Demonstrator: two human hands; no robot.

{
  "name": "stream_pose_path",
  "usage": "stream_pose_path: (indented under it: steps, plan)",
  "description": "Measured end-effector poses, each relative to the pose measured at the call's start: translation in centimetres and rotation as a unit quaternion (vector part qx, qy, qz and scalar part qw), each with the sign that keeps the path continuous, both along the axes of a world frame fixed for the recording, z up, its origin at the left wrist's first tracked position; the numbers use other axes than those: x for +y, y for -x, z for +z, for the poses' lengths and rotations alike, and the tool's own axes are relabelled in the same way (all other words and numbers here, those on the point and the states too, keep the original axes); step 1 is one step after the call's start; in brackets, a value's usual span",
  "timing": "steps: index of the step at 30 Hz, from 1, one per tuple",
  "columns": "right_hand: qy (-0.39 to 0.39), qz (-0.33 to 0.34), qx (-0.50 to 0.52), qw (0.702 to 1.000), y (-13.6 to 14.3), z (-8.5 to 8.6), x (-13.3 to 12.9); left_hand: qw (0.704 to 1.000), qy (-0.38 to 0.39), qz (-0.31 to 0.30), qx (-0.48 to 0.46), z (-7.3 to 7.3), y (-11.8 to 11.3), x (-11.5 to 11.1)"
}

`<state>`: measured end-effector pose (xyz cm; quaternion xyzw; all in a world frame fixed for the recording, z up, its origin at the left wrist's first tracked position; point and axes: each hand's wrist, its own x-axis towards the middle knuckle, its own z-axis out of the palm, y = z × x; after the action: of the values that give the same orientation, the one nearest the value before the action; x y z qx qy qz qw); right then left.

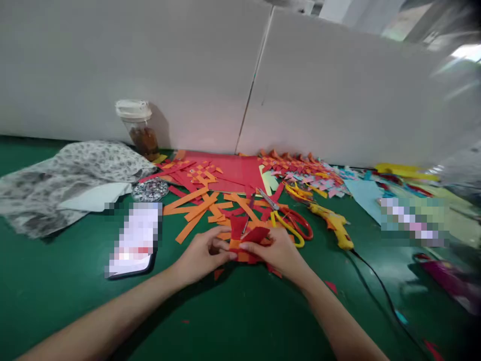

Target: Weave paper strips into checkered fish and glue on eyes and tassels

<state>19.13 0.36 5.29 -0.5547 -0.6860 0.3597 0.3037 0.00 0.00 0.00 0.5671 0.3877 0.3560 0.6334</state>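
Between my two hands is a small woven piece of red and orange strips [235, 244], with red ends standing up from it. My left hand [203, 254] pinches its left edge between thumb and fingers. On the right side, my right hand [281, 250] grips it, the thumb pressed on the front below a folded red flap. Parts of the piece are hidden by the fingers. Just beyond lie loose orange strips [193, 225] and scissors [276, 206] with red and yellow handles. A yellow glue gun [340, 230] rests to the right.
A phone [139, 240] lies left on the green table [225, 321]. Behind it are a patterned cloth [86, 163] and a lidded cup [141, 133]. Red sheets [236, 170] and woven pieces [293, 163] lie by the grey partition [180, 75]. The gun's black cord [383, 293] trails right.
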Motion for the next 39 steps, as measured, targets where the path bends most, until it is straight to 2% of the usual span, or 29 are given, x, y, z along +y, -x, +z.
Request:
stream_pose_path:
  steps: [8,15,21,25,29,35,39]
  plan:
    - [-0.020,0.039,-0.017,0.999,-0.1,-0.4,-0.1,0.999,-0.034,-0.021,0.029,0.0,0.1,0.2]
    - [-0.143,0.088,-0.026,0.985,-0.4,-1.1,0.1,0.993,-0.101,0.003,0.067,-0.3,0.0,0.1]
    - [-0.228,0.115,-0.056,0.965,-0.8,-1.3,0.5,0.992,-0.093,-0.002,0.079,-0.2,0.1,0.1]
    - [-0.217,0.073,-0.073,0.971,-0.4,-1.0,0.4,0.995,-0.063,0.028,0.070,-0.1,0.0,0.1]
    - [-0.167,0.029,-0.080,0.982,-0.3,-0.6,0.3,0.996,-0.046,0.022,0.070,0.1,0.0,0.2]
    - [-0.183,0.045,-0.077,0.979,-0.7,-0.8,0.6,0.994,-0.082,0.004,0.074,0.2,0.1,0.2]
    - [-0.189,0.040,-0.082,0.978,-0.6,-0.8,0.5,0.995,-0.077,0.020,0.064,-0.3,0.1,0.2]
